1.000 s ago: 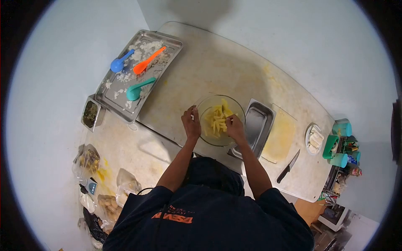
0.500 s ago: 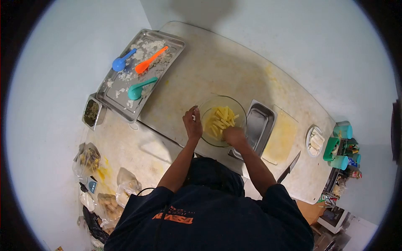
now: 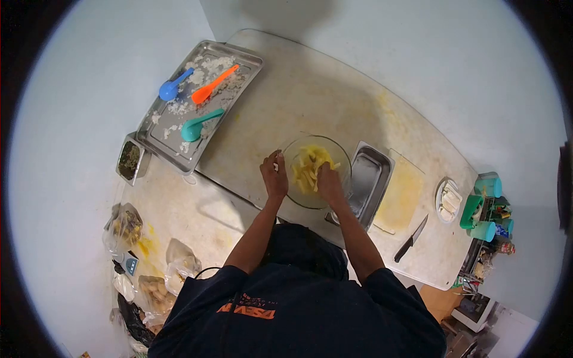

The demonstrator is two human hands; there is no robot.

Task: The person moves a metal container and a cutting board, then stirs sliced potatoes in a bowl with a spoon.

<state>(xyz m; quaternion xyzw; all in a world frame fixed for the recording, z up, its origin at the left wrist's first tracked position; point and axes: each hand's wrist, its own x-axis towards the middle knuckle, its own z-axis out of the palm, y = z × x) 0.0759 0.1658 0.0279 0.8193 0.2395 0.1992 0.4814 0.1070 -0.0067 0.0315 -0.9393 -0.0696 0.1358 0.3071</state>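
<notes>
A clear glass bowl stands on the table in front of me, holding pale yellow cut strips, smeared by motion. My left hand is at the bowl's left rim, with its fingers closed on the edge. Inside the bowl, on the right side, my right hand reaches down into the strips. Its fingers are curled, and what they grip is hidden. Just right of the bowl is a bare steel pan, and beside that lies a yellow-stained cutting board.
A steel tray at upper left carries white crumbs and blue, orange and green scoops. A knife lies right of the board, near a plate of white blocks. Plastic bags crowd the lower left; a small steel container is above them.
My right hand has moved up and further into the bowl, and the strips have shifted under it. My left hand stays at the rim. The knife's handle has come into sight.
</notes>
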